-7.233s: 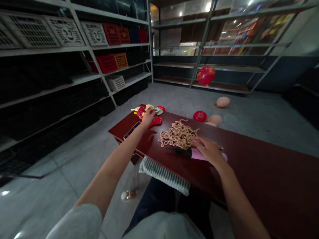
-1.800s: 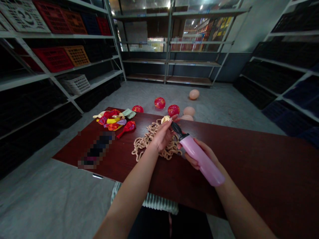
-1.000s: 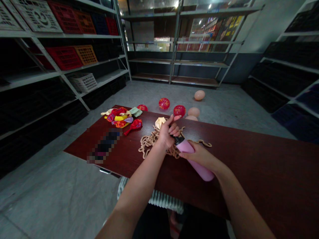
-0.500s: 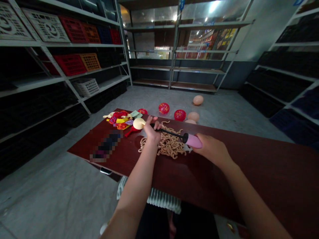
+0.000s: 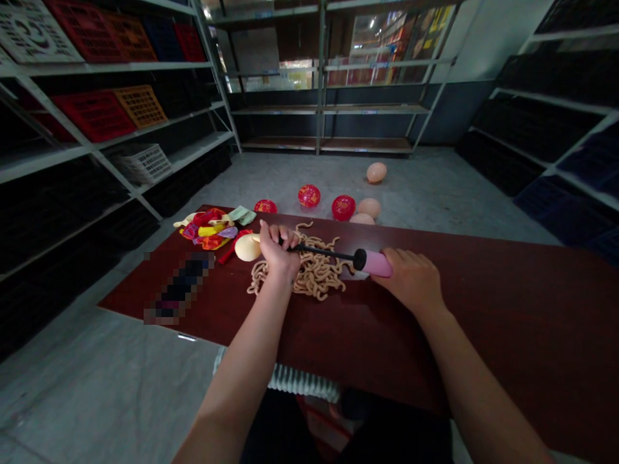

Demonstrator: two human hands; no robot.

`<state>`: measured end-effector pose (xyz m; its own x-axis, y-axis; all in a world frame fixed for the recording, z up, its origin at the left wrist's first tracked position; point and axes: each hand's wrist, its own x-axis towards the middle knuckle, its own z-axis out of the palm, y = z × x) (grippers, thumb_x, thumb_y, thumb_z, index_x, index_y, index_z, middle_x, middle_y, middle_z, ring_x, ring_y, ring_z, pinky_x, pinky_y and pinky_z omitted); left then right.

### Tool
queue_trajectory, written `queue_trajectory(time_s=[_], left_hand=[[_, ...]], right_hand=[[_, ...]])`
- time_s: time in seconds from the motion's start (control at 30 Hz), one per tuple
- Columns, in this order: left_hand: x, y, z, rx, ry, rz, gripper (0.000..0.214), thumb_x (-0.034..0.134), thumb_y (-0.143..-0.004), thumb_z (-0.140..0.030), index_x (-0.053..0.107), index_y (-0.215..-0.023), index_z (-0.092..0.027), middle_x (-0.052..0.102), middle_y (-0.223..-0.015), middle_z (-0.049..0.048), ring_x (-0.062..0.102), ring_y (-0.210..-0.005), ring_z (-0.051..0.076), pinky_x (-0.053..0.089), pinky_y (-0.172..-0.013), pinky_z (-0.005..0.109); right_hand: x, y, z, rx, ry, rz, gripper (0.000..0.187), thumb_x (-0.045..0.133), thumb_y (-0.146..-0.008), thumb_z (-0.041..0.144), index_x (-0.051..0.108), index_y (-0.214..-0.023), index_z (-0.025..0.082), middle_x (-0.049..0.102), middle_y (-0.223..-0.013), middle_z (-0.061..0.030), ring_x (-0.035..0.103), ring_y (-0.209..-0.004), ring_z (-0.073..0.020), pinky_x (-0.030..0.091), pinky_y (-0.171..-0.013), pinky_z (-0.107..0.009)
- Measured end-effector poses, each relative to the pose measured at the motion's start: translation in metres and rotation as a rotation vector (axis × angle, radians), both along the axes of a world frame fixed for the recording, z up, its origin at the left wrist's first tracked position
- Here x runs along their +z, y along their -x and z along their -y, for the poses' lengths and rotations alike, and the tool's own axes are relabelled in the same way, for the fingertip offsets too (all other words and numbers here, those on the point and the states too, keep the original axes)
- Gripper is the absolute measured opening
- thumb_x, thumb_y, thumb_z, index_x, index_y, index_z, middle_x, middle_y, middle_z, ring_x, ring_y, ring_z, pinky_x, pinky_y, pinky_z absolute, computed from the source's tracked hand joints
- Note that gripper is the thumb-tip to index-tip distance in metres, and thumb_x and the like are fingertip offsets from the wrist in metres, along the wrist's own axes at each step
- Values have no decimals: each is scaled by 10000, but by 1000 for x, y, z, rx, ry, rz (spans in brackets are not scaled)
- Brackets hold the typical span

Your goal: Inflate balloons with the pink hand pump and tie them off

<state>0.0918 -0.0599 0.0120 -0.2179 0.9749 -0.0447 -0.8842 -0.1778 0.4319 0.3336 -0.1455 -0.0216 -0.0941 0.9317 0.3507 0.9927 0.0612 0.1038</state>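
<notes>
My left hand [image 5: 280, 250] is closed around the end of a pink and black hand pump and the neck of a cream balloon [image 5: 248, 247]. The partly filled balloon sticks out to the left of my fist. My right hand [image 5: 411, 276] grips the pink body of the hand pump [image 5: 377, 263], its black rod showing between the two hands. Beneath the rod lies a heap of curly tan strands [image 5: 316, 274]. Left of my left hand is a pile of limp colored balloons [image 5: 210, 231]. The balloon's neck is hidden in my fingers.
A blurred-out dark item [image 5: 181, 288] lies on the brown table [image 5: 377, 322] at the left. Red printed balloons [image 5: 343, 207] and tan balloons [image 5: 376, 172] rest on the floor beyond. Shelves with crates [image 5: 140, 105] stand left; more racks [image 5: 322, 113] stand behind and right.
My view has tipped down and turned a little right, so the scene sits higher and further left. The cream balloon looks slightly fuller. Both hands keep their holds.
</notes>
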Motion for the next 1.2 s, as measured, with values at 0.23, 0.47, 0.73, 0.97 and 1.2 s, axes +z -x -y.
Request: queue_trajectory(time_s=[0.23,0.47,0.73,0.97,1.2], left_hand=[[-1,-13,3,-46,83,-52,503,353,-1011,-293,228,-535,-190,286,-483,-35,174,-380,65,188,-411,238],[-5,-38,10,-107,141,-49,486,335,-998,-243,236,-526,-186,318,-454,-34,191,-352,59,171,-411,234],[-14,-57,19,-130,92,-49,470,439,-949,-262,278,-514,-189,367,-419,-36,217,-323,59,176,-374,212],[-10,-46,10,-90,104,-18,452,404,-955,-258,281,-525,-193,371,-425,-31,256,-326,69,206,-379,213],[-7,-32,3,-37,146,9,430,372,-955,-232,244,-545,-199,359,-426,-38,238,-330,67,210,-397,222]], right_hand=[[-1,21,5,11,1,20,312,632,-825,446,613,-999,188,703,-932,-108,622,-867,-262,342,-742,-348],[1,43,6,9,20,4,306,613,-838,455,611,-961,175,705,-880,-112,632,-785,-245,303,-658,-322],[-9,57,7,-4,-115,46,358,605,-832,511,625,-922,165,702,-775,-83,595,-623,-198,218,-586,-296],[-10,54,-5,43,-227,73,433,599,-822,606,636,-881,179,678,-739,-59,566,-628,-179,238,-600,-305],[-11,41,-7,33,-219,126,377,612,-833,544,646,-933,181,685,-782,-65,563,-697,-187,262,-642,-309]])
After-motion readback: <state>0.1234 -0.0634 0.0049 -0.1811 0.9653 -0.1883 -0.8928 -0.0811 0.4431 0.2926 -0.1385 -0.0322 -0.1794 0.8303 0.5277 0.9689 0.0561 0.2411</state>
